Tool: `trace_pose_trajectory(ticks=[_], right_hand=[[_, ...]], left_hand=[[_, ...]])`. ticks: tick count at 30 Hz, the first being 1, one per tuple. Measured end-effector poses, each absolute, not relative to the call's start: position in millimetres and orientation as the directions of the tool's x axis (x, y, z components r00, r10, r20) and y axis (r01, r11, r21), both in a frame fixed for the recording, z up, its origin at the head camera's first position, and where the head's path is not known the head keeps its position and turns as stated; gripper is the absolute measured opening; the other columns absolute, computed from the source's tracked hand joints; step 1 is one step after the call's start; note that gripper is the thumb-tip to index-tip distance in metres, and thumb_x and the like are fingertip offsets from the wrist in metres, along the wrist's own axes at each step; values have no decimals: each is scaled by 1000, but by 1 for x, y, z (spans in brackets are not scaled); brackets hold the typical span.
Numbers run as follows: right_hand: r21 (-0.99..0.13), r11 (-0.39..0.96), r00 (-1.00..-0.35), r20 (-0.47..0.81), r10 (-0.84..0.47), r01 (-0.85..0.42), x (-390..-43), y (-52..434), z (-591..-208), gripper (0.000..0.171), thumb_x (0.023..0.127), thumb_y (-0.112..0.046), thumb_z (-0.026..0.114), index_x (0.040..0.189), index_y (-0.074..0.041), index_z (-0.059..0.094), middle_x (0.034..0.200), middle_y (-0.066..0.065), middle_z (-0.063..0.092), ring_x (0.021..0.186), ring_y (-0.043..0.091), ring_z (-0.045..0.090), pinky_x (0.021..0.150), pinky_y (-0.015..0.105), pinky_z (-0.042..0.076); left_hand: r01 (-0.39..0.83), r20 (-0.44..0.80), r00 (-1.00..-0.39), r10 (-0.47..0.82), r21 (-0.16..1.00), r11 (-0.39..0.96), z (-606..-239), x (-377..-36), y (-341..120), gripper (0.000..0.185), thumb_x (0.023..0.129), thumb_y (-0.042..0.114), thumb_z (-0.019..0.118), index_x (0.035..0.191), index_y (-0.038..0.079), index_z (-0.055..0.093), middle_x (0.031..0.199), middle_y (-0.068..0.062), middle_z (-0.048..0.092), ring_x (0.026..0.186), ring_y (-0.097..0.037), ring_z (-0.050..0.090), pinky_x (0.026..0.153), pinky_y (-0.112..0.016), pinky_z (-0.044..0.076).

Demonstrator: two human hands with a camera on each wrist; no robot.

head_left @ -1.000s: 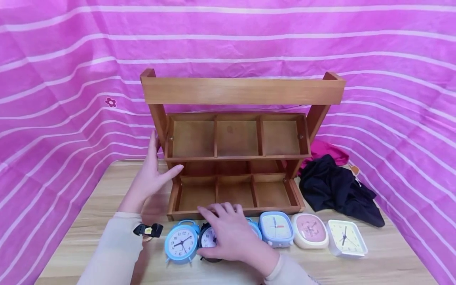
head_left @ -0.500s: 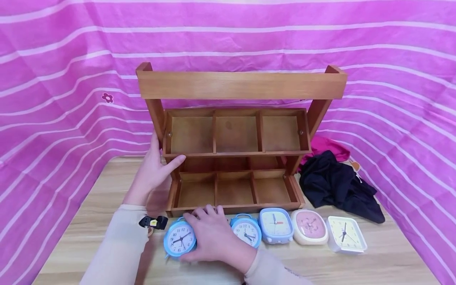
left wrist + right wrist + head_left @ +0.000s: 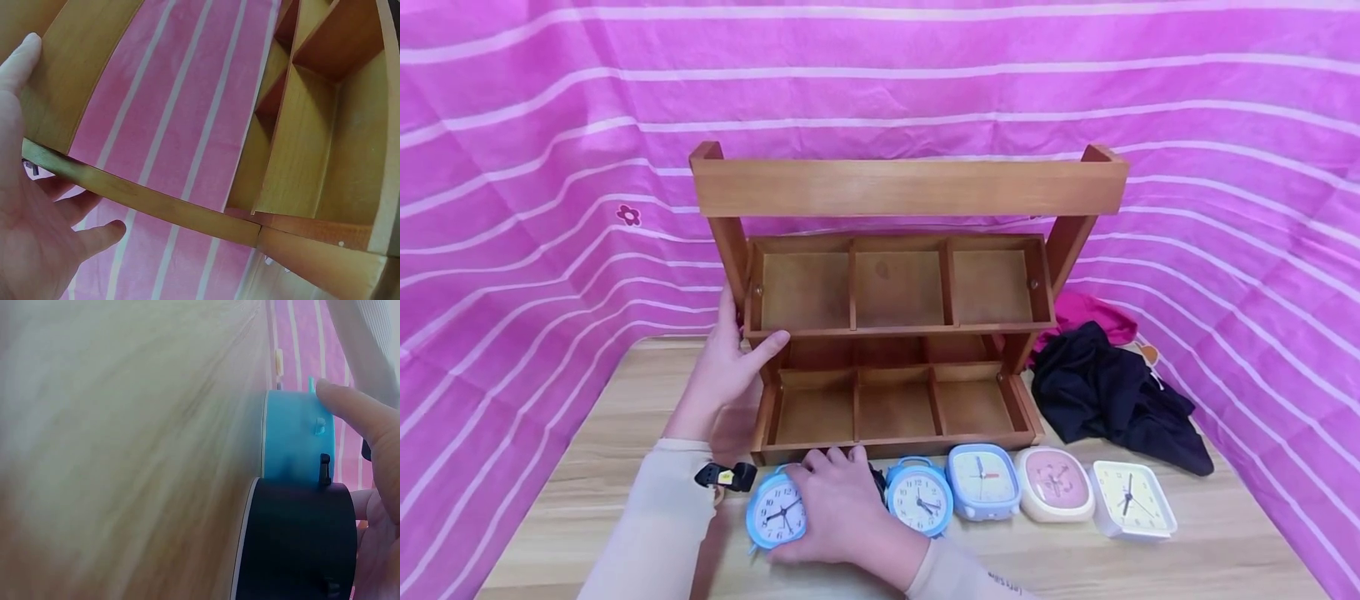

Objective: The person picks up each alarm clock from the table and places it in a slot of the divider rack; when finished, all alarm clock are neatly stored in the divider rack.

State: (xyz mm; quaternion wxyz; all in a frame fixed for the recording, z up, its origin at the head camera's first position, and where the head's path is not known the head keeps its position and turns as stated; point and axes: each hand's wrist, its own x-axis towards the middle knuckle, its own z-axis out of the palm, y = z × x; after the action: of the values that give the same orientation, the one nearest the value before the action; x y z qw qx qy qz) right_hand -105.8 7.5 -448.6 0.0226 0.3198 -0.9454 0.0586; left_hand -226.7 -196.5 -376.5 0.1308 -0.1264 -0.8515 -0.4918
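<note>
- The left hand (image 3: 722, 367) is touching the wooden shelf's side (image 3: 727, 250), thumb and fingers wide apart.
- The right hand (image 3: 842, 512) is hovering over the black clock (image 3: 297, 544) and leftmost blue clock (image 3: 775, 512), fingers apart.
- Both clocks are lying on the bench (image 3: 625, 400).

The pink backdrop (image 3: 880, 87) is crossed by white stripes. Brown is shown by the rack (image 3: 910, 187), light blue by the leftmost clock (image 3: 771, 512), black by the second clock (image 3: 297, 540). The tabletop (image 3: 625, 408) is patterned with pale grain.
</note>
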Motion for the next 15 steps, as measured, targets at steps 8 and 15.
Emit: trace_pose_trajectory(ticks=[8,15], right_hand=[[-121,797,-807,77,-586,-591,-103,3,-446,88,62,-87,77,128,-30,69,102,-12,61,95,9,55,84,42,40],[-171,780,-796,54,-602,-602,-104,4,-441,87,63,-79,82,133,-30,68,107,-13,60,98,8,53,84,40,41]], left_hand=[[363,355,-929,103,820,442,-375,-224,-196,100,96,38,75,166,39,3,165,-14,32,144,-43,44,112,-71,38],[355,350,-932,98,819,451,-375,-224,-197,101,96,41,75,165,46,1,166,-14,32,144,-43,44,110,-70,40]])
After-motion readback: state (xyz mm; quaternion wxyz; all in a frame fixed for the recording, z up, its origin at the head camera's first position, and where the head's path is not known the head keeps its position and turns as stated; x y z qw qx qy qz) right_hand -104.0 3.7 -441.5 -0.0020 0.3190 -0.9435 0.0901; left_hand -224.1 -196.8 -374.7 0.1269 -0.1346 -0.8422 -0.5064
